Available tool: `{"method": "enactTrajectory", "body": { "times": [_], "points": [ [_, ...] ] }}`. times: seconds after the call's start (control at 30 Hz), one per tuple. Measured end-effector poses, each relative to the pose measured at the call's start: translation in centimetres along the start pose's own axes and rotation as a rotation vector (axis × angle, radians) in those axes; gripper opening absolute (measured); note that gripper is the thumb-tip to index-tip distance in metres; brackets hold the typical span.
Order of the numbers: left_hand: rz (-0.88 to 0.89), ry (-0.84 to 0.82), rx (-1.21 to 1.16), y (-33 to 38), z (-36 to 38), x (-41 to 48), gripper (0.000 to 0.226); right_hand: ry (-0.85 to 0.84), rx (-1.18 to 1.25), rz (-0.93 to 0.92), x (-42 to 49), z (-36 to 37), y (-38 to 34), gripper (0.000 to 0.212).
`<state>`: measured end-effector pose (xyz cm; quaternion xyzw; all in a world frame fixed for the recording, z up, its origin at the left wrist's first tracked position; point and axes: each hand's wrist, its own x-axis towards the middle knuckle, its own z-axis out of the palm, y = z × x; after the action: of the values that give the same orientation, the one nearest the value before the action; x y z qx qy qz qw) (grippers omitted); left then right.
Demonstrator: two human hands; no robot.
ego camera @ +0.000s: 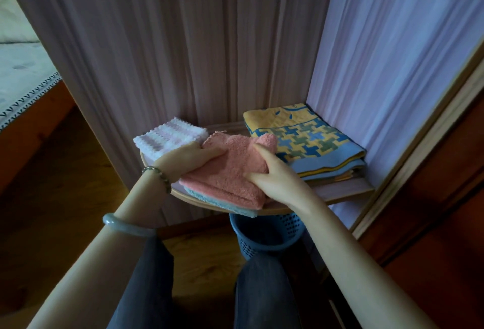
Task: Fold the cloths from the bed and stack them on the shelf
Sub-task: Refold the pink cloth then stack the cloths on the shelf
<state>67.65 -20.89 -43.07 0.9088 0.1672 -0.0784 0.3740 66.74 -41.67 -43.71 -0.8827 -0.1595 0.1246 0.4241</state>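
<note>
Legs in dark trousers (146, 289): standing nearest the camera, on a wooden floor (52, 171).

Blue perforated plastic basket (264, 234): sitting on the floor just ahead of the legs, partly under the shelf's front edge.

Left forearm: wearing a pale green bangle (123, 225) and, at the wrist, a beaded bracelet (159, 175).

Left hand (188, 158): gripping the left edge of the pink terry cloth (230, 168), thumb lying along its top, fingers closed on the fabric.

Right hand (272, 174): pinching the cloth's right side, thumb and forefinger clamped on a raised fold.

Pink terry cloth: folded, lying on the rounded wooden shelf (275, 209) near its front edge, on top of a light blue cloth (222, 204) whose edge is showing beneath and slightly overhanging the rim.

White and lilac striped cloth (170, 137): folded, sitting at the shelf's left end, just behind the left hand and touching the pink cloth.

Yellow and blue patterned cloth (309, 142): folded, occupying the shelf's right part; the pink cloth's far corner is overlapping it.

Pale lilac curtain (209, 40): hanging behind and to the right of the shelf.

Bed (23, 71): showing at the far left, with a light cover trimmed in a dark zigzag border.
</note>
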Motion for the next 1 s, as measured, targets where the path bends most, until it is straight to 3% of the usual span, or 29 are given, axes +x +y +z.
{"method": "enactTrajectory", "body": {
  "times": [0.07, 0.17, 0.23, 0.3, 0.43, 0.5, 0.6, 0.77, 0.87, 0.93, 1.0],
  "points": [
    [0.000, -0.038, -0.274, 0.0, -0.8, -0.1, 0.084, 0.064, 0.118, -0.067, -0.1, -0.1, 0.1, 0.061],
    [0.027, -0.096, -0.468, 0.1, -2.0, -0.2, 0.074, 0.104, 0.271, -0.120, 0.3, -0.6, 0.0, 0.048],
    [0.009, -0.088, -0.385, -0.2, -2.0, -0.2, 0.062, 0.067, 0.223, -0.090, 0.8, -0.9, -0.1, 0.045],
    [-0.024, -0.032, -0.136, -0.6, -1.5, -0.5, 0.061, 0.081, -0.073, -0.072, 1.4, -0.8, 0.1, 0.045],
    [-0.079, 0.036, 0.044, -0.9, -0.8, -0.3, 0.070, 0.397, -0.363, -0.300, 1.3, 0.0, -1.0, 0.040],
    [-0.080, 0.037, 0.059, -0.6, -0.7, -0.2, 0.067, 0.303, -0.553, -0.375, 1.9, 1.0, -0.9, 0.055],
    [-0.080, 0.050, 0.057, -0.4, -0.5, -0.2, 0.062, -0.009, -0.725, -0.211, 2.6, 2.6, 0.3, 0.069],
    [-0.020, 0.051, 0.054, -0.6, 0.4, -0.3, 0.058, -0.030, -0.654, -0.185, 3.0, 3.1, 1.1, 0.067],
    [0.002, 0.039, -0.165, -0.9, 0.0, -0.6, 0.059, -0.088, -0.570, -0.160, 3.3, 2.9, 1.2, 0.068],
    [0.048, 0.049, -0.313, -0.7, -0.4, -1.4, 0.054, -0.001, -0.313, -0.213, 3.1, 2.1, 1.1, 0.071],
    [0.146, 0.131, -0.436, 0.2, -1.1, -2.3, 0.045, 0.221, 0.043, -0.271, 3.1, 1.2, 0.9, 0.077]
  ]
}}
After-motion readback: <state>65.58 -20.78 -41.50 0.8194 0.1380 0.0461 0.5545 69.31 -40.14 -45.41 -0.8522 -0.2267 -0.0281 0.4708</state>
